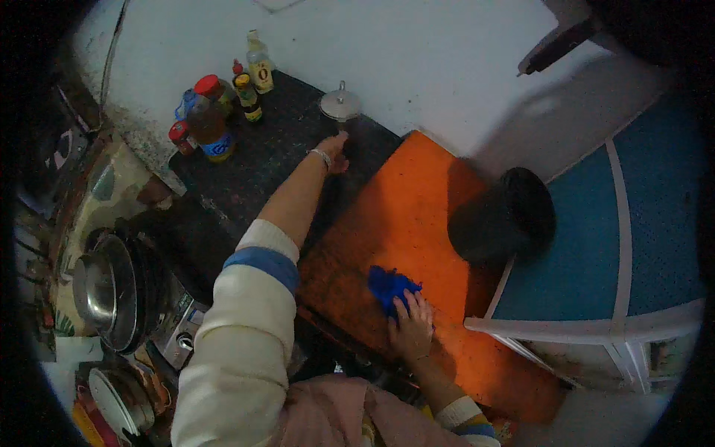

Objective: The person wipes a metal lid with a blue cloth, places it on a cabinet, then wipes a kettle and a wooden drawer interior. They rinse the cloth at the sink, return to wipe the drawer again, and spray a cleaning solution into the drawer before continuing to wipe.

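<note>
Left hand [335, 154]: at lidded metal pot [340, 106], grip cannot be told. Right hand [411, 329]: spread, ungrasping, over blue cloth [386, 286] on orange surface [413, 190]. Step, apparently: wiping; next stroke calls for flat pressure.

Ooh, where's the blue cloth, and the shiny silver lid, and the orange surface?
Blue cloth [386, 284]: head view, on its crumpled part beyond the fingertips.
Silver lid [340, 109]: head view, on its round top below the knob.
Orange surface [398, 208]: head view, on a bare patch.
</note>
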Demonstrator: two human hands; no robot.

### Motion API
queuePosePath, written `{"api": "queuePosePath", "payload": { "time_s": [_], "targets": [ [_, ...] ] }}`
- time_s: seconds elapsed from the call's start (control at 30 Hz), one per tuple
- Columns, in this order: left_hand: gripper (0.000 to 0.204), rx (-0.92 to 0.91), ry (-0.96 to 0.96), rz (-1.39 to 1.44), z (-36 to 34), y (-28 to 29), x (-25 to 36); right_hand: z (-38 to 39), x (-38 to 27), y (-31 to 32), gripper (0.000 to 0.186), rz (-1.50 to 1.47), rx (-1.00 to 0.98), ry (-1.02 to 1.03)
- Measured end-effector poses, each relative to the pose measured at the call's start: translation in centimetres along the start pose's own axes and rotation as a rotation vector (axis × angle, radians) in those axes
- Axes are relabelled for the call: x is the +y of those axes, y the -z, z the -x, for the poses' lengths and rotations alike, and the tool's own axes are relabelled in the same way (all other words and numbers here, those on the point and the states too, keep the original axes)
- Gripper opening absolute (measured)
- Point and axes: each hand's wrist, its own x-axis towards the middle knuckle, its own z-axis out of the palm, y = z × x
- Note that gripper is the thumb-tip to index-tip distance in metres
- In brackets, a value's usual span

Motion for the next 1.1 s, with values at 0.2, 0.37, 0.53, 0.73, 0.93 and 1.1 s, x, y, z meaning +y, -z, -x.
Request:
{"api": "queuePosePath", "payload": {
  "time_s": [0.2, 0.37, 0.53, 0.73, 0.93, 1.1],
  "targets": [
    [0.05, -0.051, -0.233, -0.059, -5.5, -0.4, -1.5, 0.0, 0.3, -0.4, 0.044, 0.01, 0.011, 0.003],
    [0.038, 0.036, -0.71, -0.613, -5.4, 1.9, -1.7, 0.0, 0.0, -0.1, 0.047, 0.013, 0.058, 0.004],
    [0.04, -0.203, -0.501, -0.15, 3.9, 2.2, 2.2, 0.1, 0.1, -0.1, 0.045, -0.002, 0.067, 0.008],
    [0.041, -0.28, -0.507, -0.487, 18.2, 1.8, 5.2, 0.5, 0.5, -0.5, 0.04, -0.087, 0.238, 0.112],
    [0.046, -0.453, -0.34, -0.408, 26.3, -0.8, 2.8, 1.2, 1.5, -0.9, 0.03, -0.087, 0.213, 0.084],
    [0.047, -0.542, -0.256, -0.398, 29.5, -1.2, 0.2, 1.3, 1.5, -0.3, 0.025, -0.214, 0.259, 0.025]
  ]
}}
